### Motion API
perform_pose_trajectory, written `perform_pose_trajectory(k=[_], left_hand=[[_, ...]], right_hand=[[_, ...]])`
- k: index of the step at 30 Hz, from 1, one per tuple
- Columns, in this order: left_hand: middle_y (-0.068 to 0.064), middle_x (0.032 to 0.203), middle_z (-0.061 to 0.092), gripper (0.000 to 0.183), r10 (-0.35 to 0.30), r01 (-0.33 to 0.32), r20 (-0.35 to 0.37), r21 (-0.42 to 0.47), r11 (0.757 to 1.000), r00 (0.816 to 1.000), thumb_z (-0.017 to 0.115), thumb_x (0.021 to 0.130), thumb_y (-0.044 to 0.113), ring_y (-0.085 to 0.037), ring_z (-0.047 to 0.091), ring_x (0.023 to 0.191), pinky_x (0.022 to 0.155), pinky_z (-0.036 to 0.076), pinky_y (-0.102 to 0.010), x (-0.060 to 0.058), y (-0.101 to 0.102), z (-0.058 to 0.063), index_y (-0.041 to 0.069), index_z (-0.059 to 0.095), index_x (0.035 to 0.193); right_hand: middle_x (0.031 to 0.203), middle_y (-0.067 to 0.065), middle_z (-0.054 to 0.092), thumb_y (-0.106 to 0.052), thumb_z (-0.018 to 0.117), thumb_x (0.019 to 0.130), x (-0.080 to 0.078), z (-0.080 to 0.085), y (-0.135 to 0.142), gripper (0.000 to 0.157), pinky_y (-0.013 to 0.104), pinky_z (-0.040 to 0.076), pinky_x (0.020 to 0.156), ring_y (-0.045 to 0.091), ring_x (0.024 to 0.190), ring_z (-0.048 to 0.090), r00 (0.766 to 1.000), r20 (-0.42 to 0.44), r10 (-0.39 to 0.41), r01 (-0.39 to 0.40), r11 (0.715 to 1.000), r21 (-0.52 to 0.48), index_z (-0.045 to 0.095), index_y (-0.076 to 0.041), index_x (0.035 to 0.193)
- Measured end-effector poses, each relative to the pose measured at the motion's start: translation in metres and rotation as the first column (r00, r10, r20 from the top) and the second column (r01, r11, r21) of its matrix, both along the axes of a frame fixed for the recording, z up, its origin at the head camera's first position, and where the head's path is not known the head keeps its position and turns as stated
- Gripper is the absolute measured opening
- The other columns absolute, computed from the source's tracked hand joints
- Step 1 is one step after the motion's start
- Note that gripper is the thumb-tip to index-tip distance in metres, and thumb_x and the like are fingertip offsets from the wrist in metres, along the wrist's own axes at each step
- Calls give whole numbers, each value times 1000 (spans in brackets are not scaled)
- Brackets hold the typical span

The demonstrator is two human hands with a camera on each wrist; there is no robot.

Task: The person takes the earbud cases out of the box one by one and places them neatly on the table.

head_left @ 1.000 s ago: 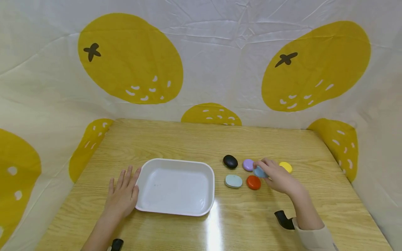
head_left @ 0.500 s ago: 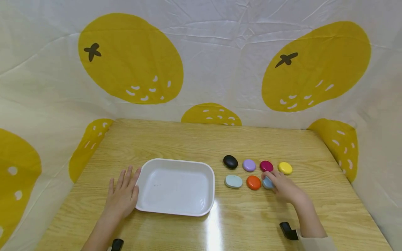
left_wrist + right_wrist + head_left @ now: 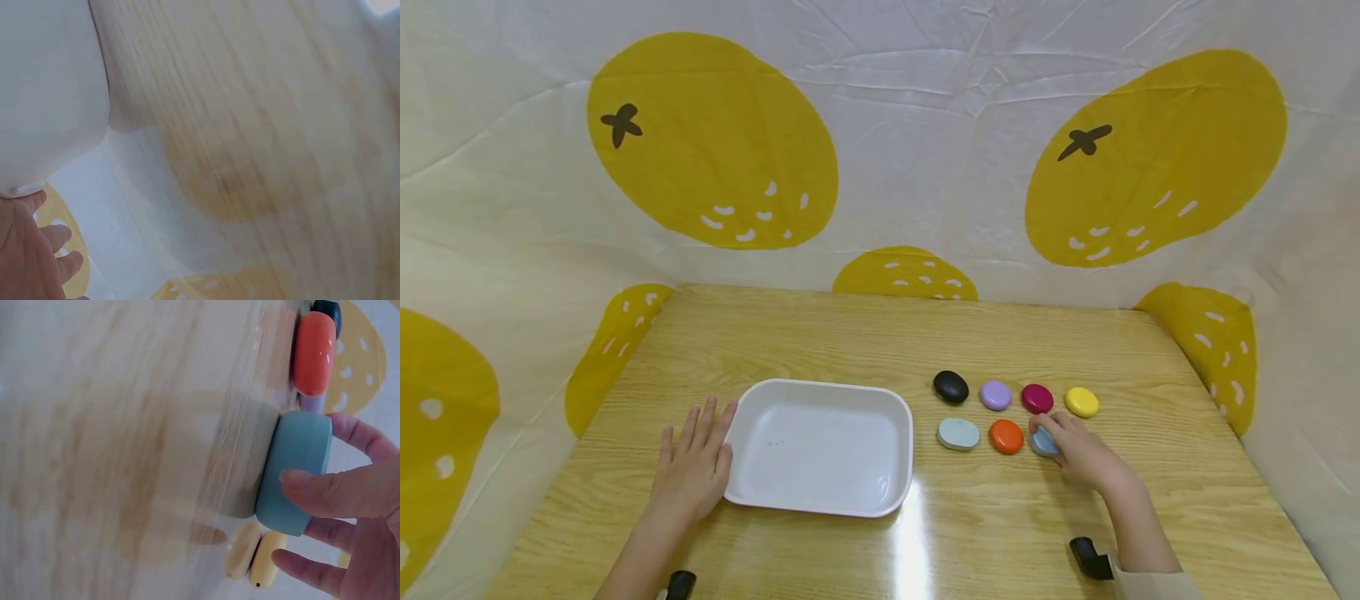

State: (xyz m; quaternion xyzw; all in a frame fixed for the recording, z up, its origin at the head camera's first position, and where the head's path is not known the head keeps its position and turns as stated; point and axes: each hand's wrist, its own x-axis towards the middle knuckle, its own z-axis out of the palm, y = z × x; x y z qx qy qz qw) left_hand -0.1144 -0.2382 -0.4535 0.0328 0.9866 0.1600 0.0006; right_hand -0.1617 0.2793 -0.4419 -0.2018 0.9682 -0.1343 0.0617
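My right hand [image 3: 1086,454] holds a light blue pebble-shaped piece [image 3: 297,447] low at the table, thumb on its near side and fingers behind it, as the right wrist view shows. Just left of it lies an orange-red piece [image 3: 1006,437], and beyond it a crimson one [image 3: 1037,398]. A yellow piece [image 3: 1082,402] sits to the upper right. My left hand [image 3: 691,471] lies with straight, spread fingers at the left side of a white rectangular tray [image 3: 820,454], its thumb right at the rim.
Left of the orange-red piece is a pale green oval one [image 3: 958,434]. A black piece [image 3: 951,387] and a lilac piece [image 3: 996,396] stand in the back row. Cloth [image 3: 925,167] printed with yellow fruit walls in the wooden table [image 3: 790,333].
My right hand has brought the light blue piece from over the lilac and crimson pieces down to the right of the orange-red one, uncovering the crimson piece. The left hand stays put.
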Motion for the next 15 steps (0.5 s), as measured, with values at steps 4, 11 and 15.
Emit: perform_pose_trajectory(k=[4,11,15], left_hand=[[-18,152,8,52,0,0,0,3,1000,1000,28,98,25,-41,7,137,105,-2,-62,0,1,1,18,14,148],[-18,152,8,52,-9,9,3,1,1000,1000,27,98,26,-40,7,137,105,-3,-61,-1,0,2,17,15,148],[-19,152,9,52,-18,17,6,13,1000,1000,28,98,26,-40,7,137,105,-3,-62,-1,-1,4,16,16,147]], right_hand=[[108,14,51,14,64,71,1,-1,1,50,58,46,77,37,100,50,1000,-16,0,0,1000,-8,51,-11,113],[111,17,51,13,65,70,2,0,3,52,58,45,79,38,102,52,1000,-17,-14,14,1000,-20,50,-12,113],[112,20,52,11,65,68,0,10,2,53,55,47,78,36,95,55,1000,3,-24,24,999,-36,50,-11,114]])
